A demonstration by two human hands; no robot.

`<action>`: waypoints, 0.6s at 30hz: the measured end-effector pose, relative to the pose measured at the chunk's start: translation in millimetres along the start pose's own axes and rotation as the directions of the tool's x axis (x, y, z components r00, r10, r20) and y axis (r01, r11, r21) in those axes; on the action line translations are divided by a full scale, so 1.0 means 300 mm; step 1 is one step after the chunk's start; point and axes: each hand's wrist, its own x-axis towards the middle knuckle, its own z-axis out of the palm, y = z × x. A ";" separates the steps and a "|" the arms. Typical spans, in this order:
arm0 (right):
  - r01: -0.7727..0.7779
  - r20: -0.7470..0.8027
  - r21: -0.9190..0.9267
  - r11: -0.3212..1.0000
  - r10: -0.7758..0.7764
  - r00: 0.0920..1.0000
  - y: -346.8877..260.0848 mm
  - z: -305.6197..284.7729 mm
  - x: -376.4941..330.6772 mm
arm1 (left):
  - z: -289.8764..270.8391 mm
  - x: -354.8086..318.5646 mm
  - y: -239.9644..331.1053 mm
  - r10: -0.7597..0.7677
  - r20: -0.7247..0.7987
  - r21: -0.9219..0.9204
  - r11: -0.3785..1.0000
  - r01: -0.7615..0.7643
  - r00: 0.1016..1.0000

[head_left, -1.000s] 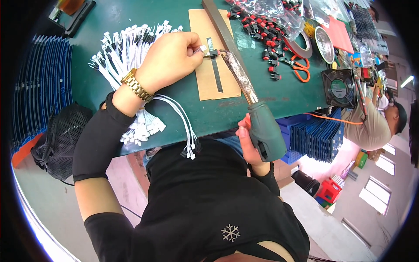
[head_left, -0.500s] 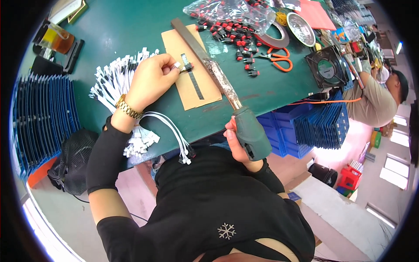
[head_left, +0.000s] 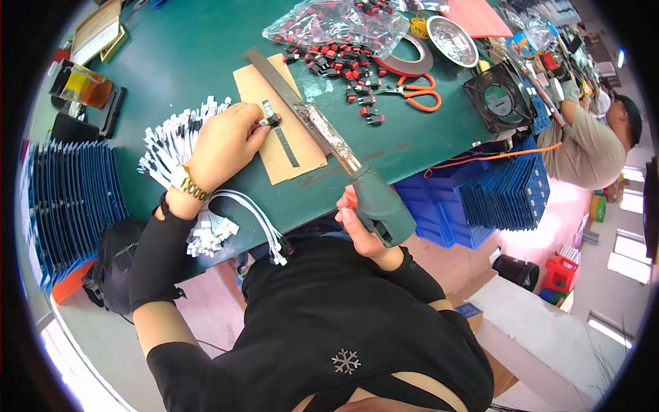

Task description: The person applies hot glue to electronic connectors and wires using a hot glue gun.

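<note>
My left hand is closed in a pinch at a small black connector, which sits across a dark strip on a brown cardboard piece. A small white connector seems to be between those fingertips, mostly hidden by them. Beside the wrist lies a bundle of white cables with white ends, some hanging over the table edge. My right hand is closed round the green handle of a tool with a worn metal barrel. That barrel lies along a flat metal bar on the cardboard.
Red and black connectors spill from a clear bag. Nearby are orange-handled scissors, a tape roll, a metal bowl and a fan. Blue racks stand left; another person sits at right.
The whole view has shifted a little. My left fingertips now press close against the black connector, and the white piece between them is covered. The tool keeps its place by the metal bar.
</note>
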 end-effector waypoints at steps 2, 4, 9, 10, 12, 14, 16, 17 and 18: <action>-0.018 0.003 0.004 1.000 0.018 1.000 0.001 0.003 0.000 | 0.008 0.001 -0.008 0.023 -0.024 0.008 1.000 -0.023 0.999; -0.023 0.000 0.027 0.999 0.023 1.000 -0.011 -0.005 0.008 | 0.011 0.010 -0.004 0.043 -0.027 0.074 0.996 -0.041 0.999; -0.071 -0.004 0.119 0.990 0.072 0.997 -0.025 -0.004 0.017 | 0.003 0.013 -0.012 -0.092 -0.014 -0.086 0.992 0.090 0.996; -0.126 0.008 0.162 0.979 0.126 0.992 -0.033 -0.005 0.022 | 0.002 0.015 -0.017 -0.085 -0.019 -0.080 0.993 0.083 0.996; -0.085 0.012 0.221 0.972 0.085 0.996 -0.036 -0.013 0.035 | 0.002 0.017 -0.027 -0.082 0.048 -0.134 0.987 0.088 0.995; -0.046 0.016 0.282 0.958 0.043 0.999 -0.040 -0.019 0.042 | 0.001 0.015 -0.042 -0.044 0.035 -0.138 0.989 0.048 0.998; -0.101 0.038 0.297 0.949 0.094 0.995 -0.051 -0.023 0.041 | -0.005 0.008 -0.058 -0.152 0.080 -0.367 0.914 0.171 0.985; -0.095 0.037 0.299 0.950 0.088 0.995 -0.058 -0.019 0.042 | -0.007 -0.003 -0.075 -0.147 0.077 -0.481 0.861 0.166 0.986; -0.106 0.021 0.341 0.934 0.105 0.994 -0.065 -0.017 0.048 | -0.015 -0.001 -0.074 -0.141 0.073 -0.478 0.864 0.159 0.987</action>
